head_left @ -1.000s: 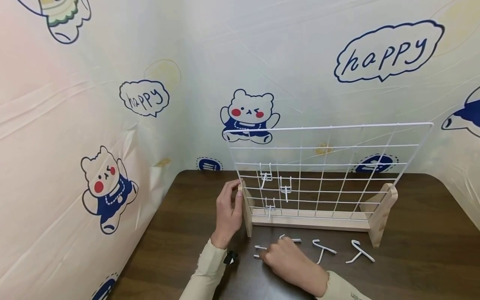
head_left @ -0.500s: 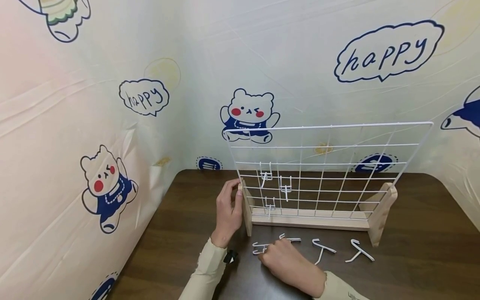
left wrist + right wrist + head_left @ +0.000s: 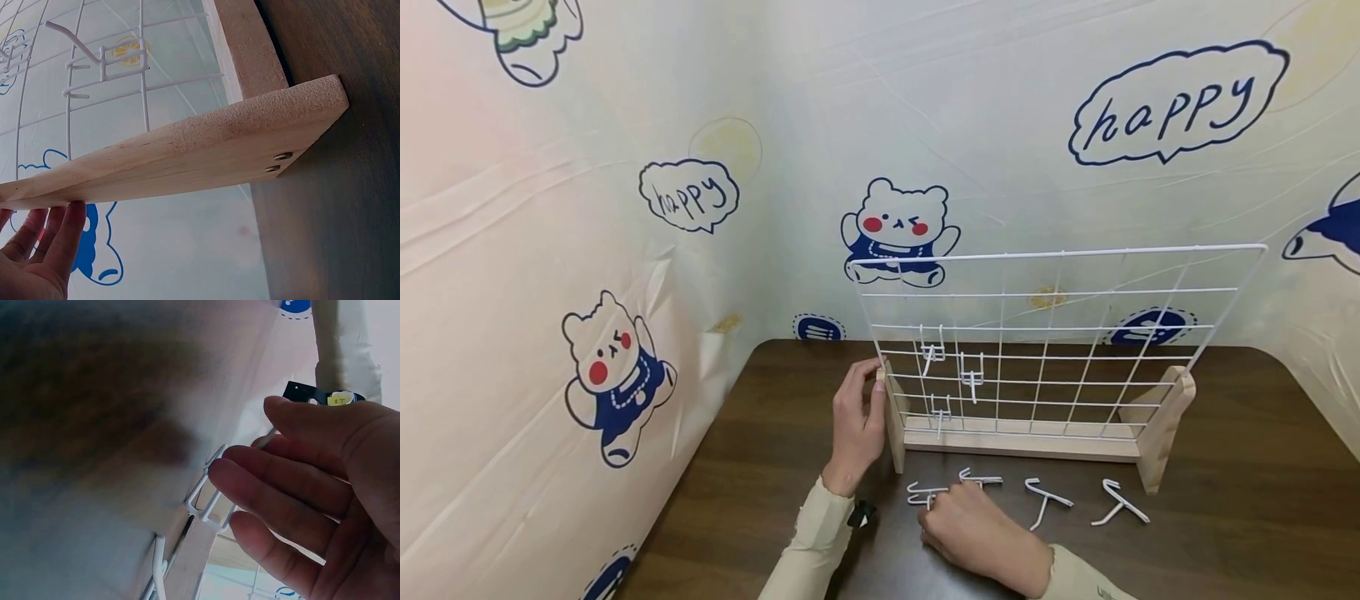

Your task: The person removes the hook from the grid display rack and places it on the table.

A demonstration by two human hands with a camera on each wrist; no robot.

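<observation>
My right hand (image 3: 981, 533) is low over the table and pinches a white wire hook (image 3: 917, 500). The hook's two bent ends stick out left of the fingers. Thumb and index finger close on a white rod in the right wrist view; the other fingers (image 3: 269, 494) are bent. A white wire grid rack (image 3: 1037, 358) stands on a wooden base, with three white hooks hanging at its left. My left hand (image 3: 857, 417) touches the left wooden side panel (image 3: 187, 150), fingertips against its outer face.
Three more white hooks lie in a row before the rack: one hook (image 3: 981, 477) by my right knuckles, a middle hook (image 3: 1047, 500) and a right hook (image 3: 1122, 504). The dark wooden table (image 3: 1262, 467) meets a printed curtain (image 3: 790, 167) behind and at left.
The pinched hook has tilted and shifted slightly up from the table's front, showing more beside the fingers. My right hand moved a little; the left hand and rack stayed put.
</observation>
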